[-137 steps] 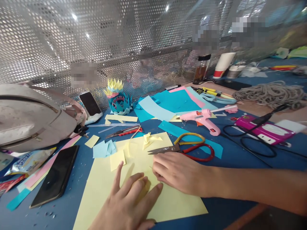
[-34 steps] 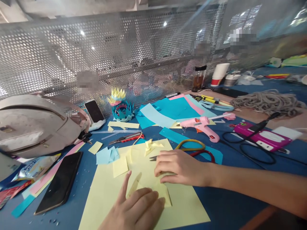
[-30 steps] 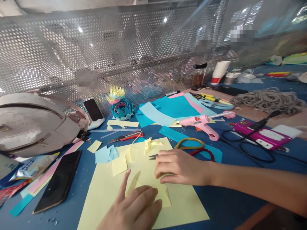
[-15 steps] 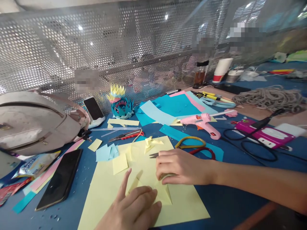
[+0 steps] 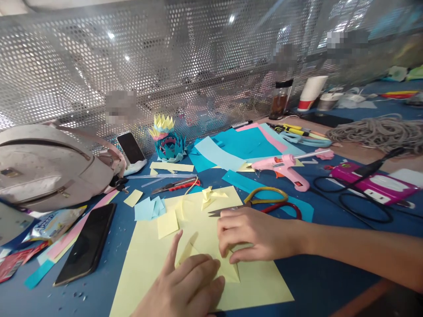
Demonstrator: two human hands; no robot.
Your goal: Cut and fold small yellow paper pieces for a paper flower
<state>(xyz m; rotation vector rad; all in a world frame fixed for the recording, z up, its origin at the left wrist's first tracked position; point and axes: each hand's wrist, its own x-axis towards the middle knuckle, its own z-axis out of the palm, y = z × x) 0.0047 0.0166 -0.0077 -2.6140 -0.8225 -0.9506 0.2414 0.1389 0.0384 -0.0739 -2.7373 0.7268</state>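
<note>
A large yellow paper sheet (image 5: 142, 268) lies on the blue table. On it is a small folded yellow paper (image 5: 232, 272), partly covered by both hands. My left hand (image 5: 188, 281) presses it down, fingers together and the little finger raised. My right hand (image 5: 244, 235) comes from the right, its fingers curled on the paper's far edge and the thumb beneath them. Just behind the right hand lie scissors (image 5: 269, 196) with one yellow and one red handle loop, blades pointing left. A folded yellow paper piece (image 5: 208, 198) and a yellow square (image 5: 167, 223) lie farther up the sheet.
Left stand a pale backpack (image 5: 49, 163) and a black phone (image 5: 86, 244). Behind are a layered paper crown piece (image 5: 170, 143), a red utility knife (image 5: 176, 185) and blue sheets (image 5: 231, 147). At right lie a pink glue gun (image 5: 284, 167), a magenta power strip (image 5: 373, 182) and rope (image 5: 373, 132).
The right hand's fingers and thumb have parted slightly and shifted a little on the folded paper. The left hand stays in place. The whole view has shifted slightly.
</note>
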